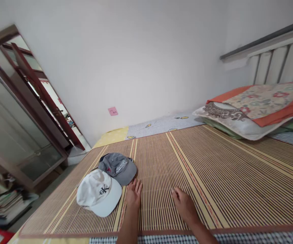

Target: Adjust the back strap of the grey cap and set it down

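A: Setup?
B: Striped mat (156, 162) laid out, plain white wall (148, 67) behind. Two caps on the mat's near left: grey cap (116, 166), with white cap (97, 193) right up against it, nearer the wearer.
A: Hands?
B: Left hand (133, 195) at the grey cap's brim, fingers extended, gripping nothing. Fingertips close to the edge; can't tell if they touch. Right hand (184, 205) rests apart to the right, fingers curled in. Nothing visible in it, can't see inside.
A: Handling tips?
B: My take: work the grey cap by its brim, it's the stiffer part. Keep pressure off the soft crown. Mind the white cap, they'd likely drag together.
A: Orientation?
B: Grey brim points right and back toward the wearer. Long axis, crown to brim, runs diagonal, far left to near right. White cap points roughly the same way.
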`<state>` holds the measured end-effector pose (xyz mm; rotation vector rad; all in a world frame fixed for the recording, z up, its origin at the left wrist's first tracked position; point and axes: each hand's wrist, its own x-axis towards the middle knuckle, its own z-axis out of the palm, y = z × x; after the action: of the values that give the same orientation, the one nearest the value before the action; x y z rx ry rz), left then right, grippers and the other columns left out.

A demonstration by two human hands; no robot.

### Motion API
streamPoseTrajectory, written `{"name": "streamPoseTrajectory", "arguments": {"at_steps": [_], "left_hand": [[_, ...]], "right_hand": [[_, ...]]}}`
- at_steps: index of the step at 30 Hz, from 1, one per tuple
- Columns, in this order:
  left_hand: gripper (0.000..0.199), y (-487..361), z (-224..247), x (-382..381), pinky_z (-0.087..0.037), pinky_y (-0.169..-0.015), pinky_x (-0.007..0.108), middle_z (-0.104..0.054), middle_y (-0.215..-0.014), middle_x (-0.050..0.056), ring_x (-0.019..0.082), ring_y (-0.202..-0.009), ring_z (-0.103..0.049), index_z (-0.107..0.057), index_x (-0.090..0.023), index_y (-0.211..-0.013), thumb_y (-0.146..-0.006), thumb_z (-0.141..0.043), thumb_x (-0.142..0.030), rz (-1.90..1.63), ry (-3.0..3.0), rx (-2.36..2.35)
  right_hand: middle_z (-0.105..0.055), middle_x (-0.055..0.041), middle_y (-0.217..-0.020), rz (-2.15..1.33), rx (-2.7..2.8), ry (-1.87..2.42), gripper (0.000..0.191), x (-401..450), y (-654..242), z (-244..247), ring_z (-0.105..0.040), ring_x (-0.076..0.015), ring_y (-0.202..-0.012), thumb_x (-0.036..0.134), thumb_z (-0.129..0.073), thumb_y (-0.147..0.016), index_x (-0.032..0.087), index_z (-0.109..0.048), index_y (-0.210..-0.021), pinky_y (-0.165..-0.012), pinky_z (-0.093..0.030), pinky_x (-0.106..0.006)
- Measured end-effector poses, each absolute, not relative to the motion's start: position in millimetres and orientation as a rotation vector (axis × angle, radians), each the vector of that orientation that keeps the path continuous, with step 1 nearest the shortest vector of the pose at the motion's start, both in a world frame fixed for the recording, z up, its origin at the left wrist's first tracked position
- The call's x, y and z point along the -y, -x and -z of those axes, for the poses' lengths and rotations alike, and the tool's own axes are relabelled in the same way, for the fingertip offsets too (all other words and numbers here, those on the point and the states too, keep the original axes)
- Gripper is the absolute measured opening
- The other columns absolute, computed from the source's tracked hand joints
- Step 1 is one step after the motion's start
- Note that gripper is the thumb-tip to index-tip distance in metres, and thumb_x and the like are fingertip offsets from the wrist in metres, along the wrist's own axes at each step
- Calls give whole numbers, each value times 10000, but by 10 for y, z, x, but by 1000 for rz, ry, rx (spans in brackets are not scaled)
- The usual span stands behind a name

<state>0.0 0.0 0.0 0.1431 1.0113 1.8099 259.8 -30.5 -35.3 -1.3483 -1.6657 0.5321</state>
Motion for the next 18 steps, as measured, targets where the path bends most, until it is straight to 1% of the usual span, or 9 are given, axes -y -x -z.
{"name": "streamPoseTrajectory", "arguments": {"at_steps": [6, 9, 12, 14, 17, 18], "left_hand": [[214, 15, 2, -1, -507, -1133, 494, -532, -1571, 191, 329, -1433, -537, -628, -188, -1006, -869, -558, -39, -1810, -134, -981], [211, 15, -12, 30, -503, -1134, 511, -523, -1579, 189, 338, -1441, -526, -639, -190, -1013, -874, -570, -47, -1810, -121, -953], [207, 48, -27, 62, -552, -1087, 506, -592, -1508, 177, 331, -1409, -566, -645, -200, -1004, -855, -613, -60, -1800, -100, -917], [145, 96, -50, 67, -595, -1030, 508, -640, -1434, 180, 333, -1373, -602, -636, -196, -960, -861, -621, -91, -1786, -69, -893], [10, 180, -99, 44, -638, -944, 514, -678, -1340, 168, 344, -1335, -634, -608, -194, -902, -905, -618, -197, -1770, -8, -852], [44, 202, -115, 29, -647, -921, 503, -686, -1313, 159, 340, -1327, -640, -600, -196, -897, -919, -615, -231, -1771, 12, -839]], "right_hand": [[-550, -4, -608, -514, 1652, 1339, 393, 304, -2591, 344, -591, -211, -576, 505, -324, -1009, 263, -438, -720, -577, -317, -295], [-529, 9, -595, -516, 1658, 1336, 414, 311, -2596, 331, -572, -198, -539, 529, -315, -1013, 269, -417, -707, -539, -310, -281], [-473, 34, -568, -520, 1671, 1327, 426, 317, -2601, 323, -525, -181, -484, 554, -321, -1009, 275, -394, -695, -495, -285, -270], [-472, 32, -569, -512, 1667, 1325, 425, 314, -2599, 324, -535, -185, -494, 555, -319, -1008, 275, -389, -696, -498, -291, -268], [-484, 23, -561, -499, 1658, 1329, 433, 304, -2591, 335, -547, -190, -500, 552, -307, -1012, 275, -390, -690, -500, -284, -272], [-491, 20, -559, -494, 1656, 1331, 436, 300, -2588, 340, -550, -190, -501, 552, -304, -1013, 274, -394, -690, -501, -282, -273]]}}
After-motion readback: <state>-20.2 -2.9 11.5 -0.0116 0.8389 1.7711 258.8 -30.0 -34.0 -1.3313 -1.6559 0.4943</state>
